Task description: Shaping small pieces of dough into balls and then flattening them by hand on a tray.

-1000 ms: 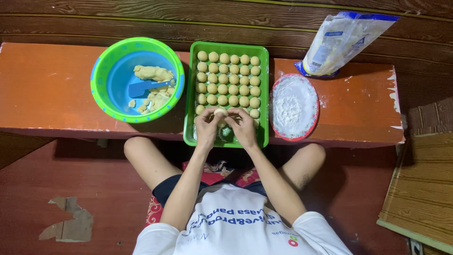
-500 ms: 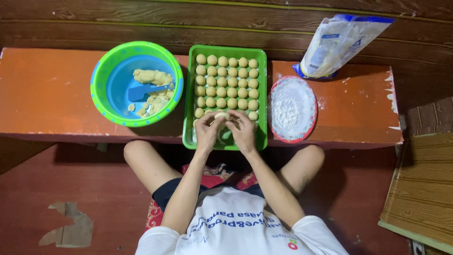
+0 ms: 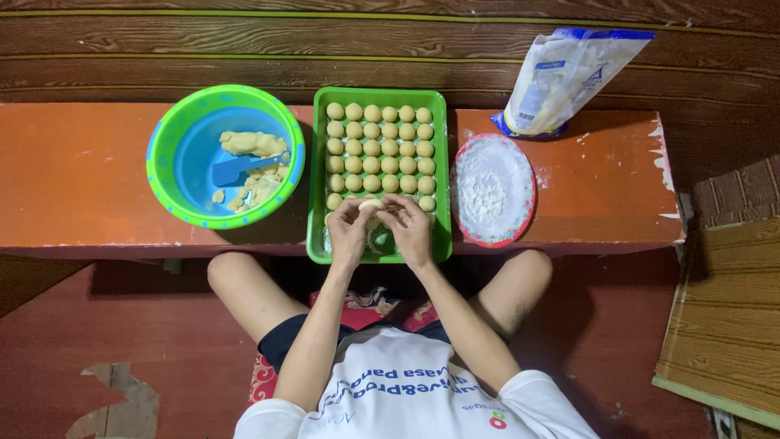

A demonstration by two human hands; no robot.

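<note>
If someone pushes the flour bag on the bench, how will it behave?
The flour bag leans on the wall, top open, so it would probably tip and spill. Its creased sides suggest it is floppy. It looks partly empty, so likely light.

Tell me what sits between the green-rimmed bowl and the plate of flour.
In the head view, the green tray of dough balls lies between the bowl and the flour plate.

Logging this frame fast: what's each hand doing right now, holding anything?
Left hand: fingers closed on the dough piece over the green tray.
Right hand: fingers pinching the same dough piece from the other side.
</note>
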